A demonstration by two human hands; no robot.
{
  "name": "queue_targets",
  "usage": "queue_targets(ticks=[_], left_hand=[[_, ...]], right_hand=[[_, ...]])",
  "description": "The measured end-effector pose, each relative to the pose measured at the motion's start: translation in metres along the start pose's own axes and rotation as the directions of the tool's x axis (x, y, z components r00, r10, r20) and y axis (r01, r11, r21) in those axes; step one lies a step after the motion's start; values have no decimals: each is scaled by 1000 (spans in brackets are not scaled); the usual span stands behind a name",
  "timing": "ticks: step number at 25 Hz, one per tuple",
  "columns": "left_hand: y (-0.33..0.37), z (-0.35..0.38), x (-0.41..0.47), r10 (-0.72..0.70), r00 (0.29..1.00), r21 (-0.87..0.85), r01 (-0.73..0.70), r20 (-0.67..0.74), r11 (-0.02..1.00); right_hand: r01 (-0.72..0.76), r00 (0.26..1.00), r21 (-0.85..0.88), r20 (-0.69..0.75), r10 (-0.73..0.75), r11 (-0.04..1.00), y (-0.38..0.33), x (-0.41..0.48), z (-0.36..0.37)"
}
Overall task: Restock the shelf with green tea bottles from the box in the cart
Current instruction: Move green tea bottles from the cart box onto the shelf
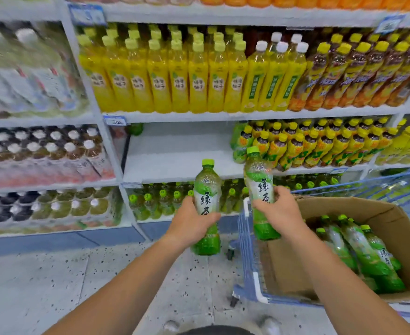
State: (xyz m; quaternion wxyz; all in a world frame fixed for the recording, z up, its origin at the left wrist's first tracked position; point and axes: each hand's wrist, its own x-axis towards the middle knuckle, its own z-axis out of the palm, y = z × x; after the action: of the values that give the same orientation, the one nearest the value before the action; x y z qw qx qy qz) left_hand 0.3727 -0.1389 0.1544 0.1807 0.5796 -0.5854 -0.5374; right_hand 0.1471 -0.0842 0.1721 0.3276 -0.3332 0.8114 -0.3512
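My left hand (190,222) grips a green tea bottle (207,187) around its middle, upright, below the bare white shelf (175,155). My right hand (280,209) holds a second green tea bottle (258,175), tilted slightly left, its cap level with the shelf's front edge. Both bottles have green caps and green-and-white labels. An open cardboard box (358,209) at the right holds several more green tea bottles (358,247) lying on their sides. The box sits in a blue wire cart (250,250).
Yellow-capped tea bottles (320,143) fill the right part of the same shelf. Yellow drink bottles (175,73) line the shelf above. Green-capped bottles (160,201) stand on the shelf below. Shrink-wrapped packs (42,151) fill the left bay. Speckled floor (78,274) lies in front.
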Motion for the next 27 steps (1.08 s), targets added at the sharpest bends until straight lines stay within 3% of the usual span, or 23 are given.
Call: queue_targets(ticks=[7,17,27], left_hand=[[-18,-104,42,30,991,39,-25,-130,999],[-27,-149,147,11,940,18,-5,-342,1000],[-105,-143,293,169,887,96,-141,-429,985]], right_hand=[[123,988,52,83,-127,991,-63,8,93],[189,952,77,230,-202,979,-92,101,188],[332,930,193,99,-355,923,-53,228,304]])
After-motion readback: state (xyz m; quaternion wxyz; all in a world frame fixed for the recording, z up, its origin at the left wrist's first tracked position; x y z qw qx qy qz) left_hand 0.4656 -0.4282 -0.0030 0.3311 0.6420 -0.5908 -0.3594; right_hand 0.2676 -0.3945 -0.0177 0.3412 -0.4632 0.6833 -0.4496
